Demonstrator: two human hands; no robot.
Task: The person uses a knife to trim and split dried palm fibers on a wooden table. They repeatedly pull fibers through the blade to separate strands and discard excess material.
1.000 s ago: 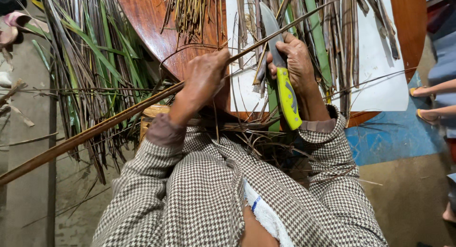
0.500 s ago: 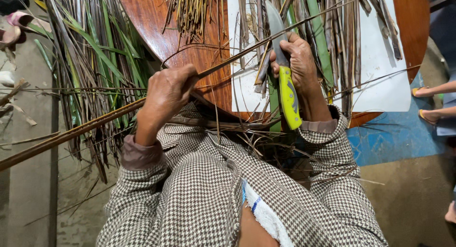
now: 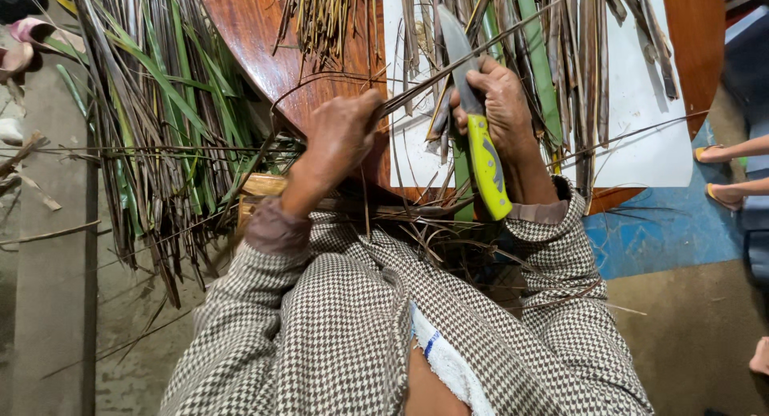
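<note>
We note a thin leaf strip (image 3: 481, 52) running from centre toward upper right, pinched in our closed left hand (image 3: 340, 136). Our right hand (image 3: 501, 112) grips a yellow-handled knife (image 3: 481, 136) against it, above the wooden desk (image 3: 264, 32); green leaves (image 3: 160, 112) lie left.

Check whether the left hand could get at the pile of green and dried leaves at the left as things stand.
Probably yes, but not freely: the left hand is closed on a thin leaf rib, so it would have to let go first. The leaf pile lies beside it, nothing between.
</note>
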